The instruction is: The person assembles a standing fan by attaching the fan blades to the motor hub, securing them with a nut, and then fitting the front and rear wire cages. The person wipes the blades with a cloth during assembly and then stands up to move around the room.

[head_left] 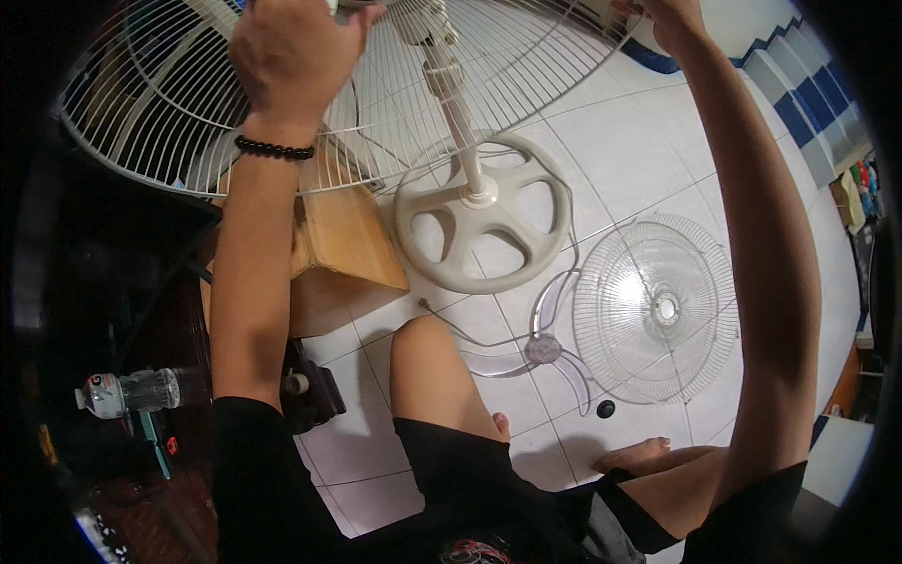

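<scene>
A large white wire fan guard [413,141] spans the top of the picture, on a stand fan with a cream pole [456,117] and round spoked base [489,268]. My left hand [296,61], black beads at its wrist, is over the guard near the fan's middle. Its thumb sticks out to the right; the other fingers are hidden. At the upper right, my right hand [669,21] is closed at the guard's rim, cut off partly by the picture's edge. A second round guard [648,348] lies on the floor, beside a clear three-bladed fan blade [543,349].
A small black round cap [606,409] lies below the loose guard. A cable [470,340] runs over the white tiles. At left are a wooden box [348,244], a plastic bottle [127,393] and dark furniture. Blue-and-white steps [813,99] rise at upper right.
</scene>
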`<state>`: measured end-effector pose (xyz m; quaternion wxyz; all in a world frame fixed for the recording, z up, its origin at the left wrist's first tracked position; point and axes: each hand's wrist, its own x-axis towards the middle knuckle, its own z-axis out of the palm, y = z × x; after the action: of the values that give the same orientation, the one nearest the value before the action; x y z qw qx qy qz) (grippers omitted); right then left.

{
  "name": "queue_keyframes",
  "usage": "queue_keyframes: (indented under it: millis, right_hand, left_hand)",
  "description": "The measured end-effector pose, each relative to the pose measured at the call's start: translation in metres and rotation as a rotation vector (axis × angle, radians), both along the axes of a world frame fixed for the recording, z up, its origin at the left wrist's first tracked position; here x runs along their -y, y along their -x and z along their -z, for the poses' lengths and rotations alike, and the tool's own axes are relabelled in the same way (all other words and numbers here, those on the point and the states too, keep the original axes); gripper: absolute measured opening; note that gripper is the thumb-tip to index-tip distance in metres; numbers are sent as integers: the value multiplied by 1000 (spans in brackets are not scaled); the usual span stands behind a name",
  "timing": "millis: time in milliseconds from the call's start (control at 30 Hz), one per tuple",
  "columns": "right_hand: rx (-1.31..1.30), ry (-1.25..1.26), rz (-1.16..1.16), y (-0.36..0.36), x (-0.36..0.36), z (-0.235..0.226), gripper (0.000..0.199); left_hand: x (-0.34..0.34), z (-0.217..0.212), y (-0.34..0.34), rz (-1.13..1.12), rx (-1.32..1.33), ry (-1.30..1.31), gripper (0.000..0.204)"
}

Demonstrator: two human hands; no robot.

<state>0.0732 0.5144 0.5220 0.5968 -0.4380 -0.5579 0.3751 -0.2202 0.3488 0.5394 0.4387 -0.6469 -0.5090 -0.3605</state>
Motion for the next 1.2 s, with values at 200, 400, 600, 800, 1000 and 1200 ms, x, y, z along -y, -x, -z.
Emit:
queue_keyframes:
  millis: [200, 400, 600, 800, 1000, 1200]
  right_hand:
    - [-11, -90, 31, 4, -5, 9, 67]
    - [431, -451, 667, -21, -28, 26, 77]
    - [338, -796, 503, 28, 38, 0, 59]
    - [447, -991, -153, 108, 102, -3, 60]
    - [448, -919, -133, 150, 121, -4, 54]
    - [429, -968, -46, 158, 122, -5, 31]
  left_hand:
    - [-5, 4, 9, 14, -78, -12, 65]
    - [-3, 0, -7, 153, 97, 61, 56]
    - [-13, 13, 10, 117, 86, 9, 70]
    - [-16, 13, 7, 135, 125, 46, 70]
    - [-21, 13, 15, 303, 245, 79, 71]
    - [-20, 11, 13, 372, 229, 103, 76]
